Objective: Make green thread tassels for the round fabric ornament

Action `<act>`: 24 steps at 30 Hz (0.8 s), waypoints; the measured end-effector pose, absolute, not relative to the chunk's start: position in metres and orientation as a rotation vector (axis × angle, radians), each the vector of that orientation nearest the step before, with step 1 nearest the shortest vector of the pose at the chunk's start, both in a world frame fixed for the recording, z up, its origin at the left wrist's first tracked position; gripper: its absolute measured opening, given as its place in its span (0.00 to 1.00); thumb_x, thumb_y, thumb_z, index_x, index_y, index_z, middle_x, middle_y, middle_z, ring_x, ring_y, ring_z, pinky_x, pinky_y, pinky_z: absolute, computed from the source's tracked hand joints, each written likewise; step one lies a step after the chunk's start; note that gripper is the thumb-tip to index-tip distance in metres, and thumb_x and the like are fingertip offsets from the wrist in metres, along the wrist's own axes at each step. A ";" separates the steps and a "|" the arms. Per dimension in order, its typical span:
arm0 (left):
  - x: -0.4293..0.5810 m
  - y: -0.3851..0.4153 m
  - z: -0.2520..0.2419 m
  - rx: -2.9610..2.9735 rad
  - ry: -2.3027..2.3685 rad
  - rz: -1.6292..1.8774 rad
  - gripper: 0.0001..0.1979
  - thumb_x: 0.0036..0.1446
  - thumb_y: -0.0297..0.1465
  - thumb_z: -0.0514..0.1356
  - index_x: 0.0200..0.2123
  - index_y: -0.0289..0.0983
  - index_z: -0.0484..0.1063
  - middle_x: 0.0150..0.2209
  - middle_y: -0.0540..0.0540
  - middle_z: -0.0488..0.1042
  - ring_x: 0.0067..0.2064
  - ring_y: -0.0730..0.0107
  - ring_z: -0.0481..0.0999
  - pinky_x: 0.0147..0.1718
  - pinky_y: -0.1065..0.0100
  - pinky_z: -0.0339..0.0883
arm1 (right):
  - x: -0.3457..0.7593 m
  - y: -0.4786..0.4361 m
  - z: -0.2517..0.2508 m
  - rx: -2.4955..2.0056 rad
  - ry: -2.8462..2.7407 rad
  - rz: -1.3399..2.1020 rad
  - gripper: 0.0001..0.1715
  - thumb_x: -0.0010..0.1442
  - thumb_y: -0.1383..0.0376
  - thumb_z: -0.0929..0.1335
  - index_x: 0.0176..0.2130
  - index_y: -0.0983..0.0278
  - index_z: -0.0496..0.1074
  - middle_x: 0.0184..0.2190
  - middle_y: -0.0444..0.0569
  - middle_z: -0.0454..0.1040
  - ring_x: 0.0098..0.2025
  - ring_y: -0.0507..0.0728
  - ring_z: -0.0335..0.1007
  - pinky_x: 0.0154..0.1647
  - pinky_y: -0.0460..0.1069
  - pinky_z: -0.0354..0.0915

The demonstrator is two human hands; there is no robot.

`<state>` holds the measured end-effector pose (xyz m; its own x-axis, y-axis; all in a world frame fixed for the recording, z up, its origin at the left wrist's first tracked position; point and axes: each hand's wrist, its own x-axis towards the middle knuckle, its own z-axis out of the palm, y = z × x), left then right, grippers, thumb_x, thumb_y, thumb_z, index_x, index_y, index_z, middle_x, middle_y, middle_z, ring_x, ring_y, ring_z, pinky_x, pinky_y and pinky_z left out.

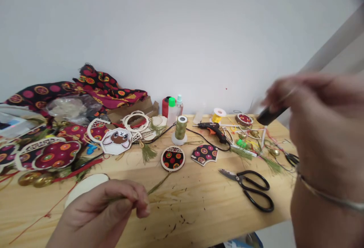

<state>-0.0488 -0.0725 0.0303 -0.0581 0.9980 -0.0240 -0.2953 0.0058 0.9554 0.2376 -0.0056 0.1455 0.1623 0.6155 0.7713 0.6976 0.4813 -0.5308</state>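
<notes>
My left hand is closed in a pinch on an olive-green cord. That cord runs up to a round wooden-framed pendant with dark patterned fabric, lying on the table. Raised at the right, my right hand is smeared by motion, its fingers closed around a black cylindrical object whose kind I cannot make out. A thin pale line shows by its fingertips, too blurred to name. Black-handled scissors lie between my hands. Right of the pendant lies a fabric-covered plaque.
A spool of olive thread stands mid-table, with a glue gun and yellow cord spool behind. Patterned fabric, wooden frames and a sheep-faced plaque crowd the left. Gold bells and tassels lie right.
</notes>
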 end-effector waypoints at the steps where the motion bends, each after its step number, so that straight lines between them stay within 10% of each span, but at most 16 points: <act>1: -0.047 -0.072 0.031 0.953 1.063 1.351 0.04 0.43 0.34 0.68 0.21 0.42 0.78 0.19 0.51 0.74 0.23 0.71 0.71 0.25 0.72 0.68 | 0.246 -0.010 0.128 -1.236 -1.717 -0.059 0.05 0.58 0.64 0.67 0.34 0.59 0.74 0.28 0.46 0.74 0.29 0.53 0.71 0.30 0.48 0.68; 4: -0.039 -0.072 0.034 0.909 1.162 1.251 0.04 0.43 0.31 0.67 0.19 0.41 0.77 0.20 0.51 0.75 0.23 0.73 0.71 0.25 0.75 0.67 | 0.270 -0.015 0.078 -1.358 -2.560 0.441 0.12 0.55 0.69 0.65 0.39 0.59 0.74 0.39 0.47 0.77 0.38 0.55 0.74 0.36 0.48 0.70; 8: -0.027 -0.074 0.030 0.976 1.130 1.077 0.05 0.46 0.30 0.65 0.20 0.40 0.78 0.19 0.50 0.76 0.24 0.71 0.73 0.26 0.73 0.67 | 0.264 -0.026 0.045 -1.714 -2.432 0.149 0.23 0.53 0.78 0.61 0.45 0.64 0.72 0.44 0.55 0.74 0.43 0.62 0.72 0.42 0.56 0.69; 16: -0.016 -0.077 0.026 1.063 1.039 0.962 0.07 0.48 0.31 0.64 0.20 0.39 0.78 0.20 0.50 0.75 0.26 0.70 0.73 0.28 0.72 0.67 | 0.166 -0.053 0.043 -0.792 -2.019 1.201 0.21 0.64 0.66 0.60 0.56 0.58 0.63 0.52 0.47 0.70 0.52 0.53 0.66 0.53 0.47 0.62; 24: -0.020 -0.072 0.018 0.890 0.994 1.094 0.03 0.47 0.30 0.66 0.23 0.40 0.79 0.24 0.50 0.77 0.28 0.71 0.74 0.30 0.73 0.69 | 0.162 -0.046 0.025 -0.802 -1.846 1.594 0.18 0.54 0.67 0.70 0.46 0.60 0.73 0.34 0.43 0.76 0.35 0.50 0.70 0.37 0.43 0.65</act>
<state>-0.0197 -0.0719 0.0183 0.1526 0.9695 -0.1916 -0.2834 0.2286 0.9314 0.1623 -0.0457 0.0253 -0.6600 0.7505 0.0341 0.0756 0.1115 -0.9909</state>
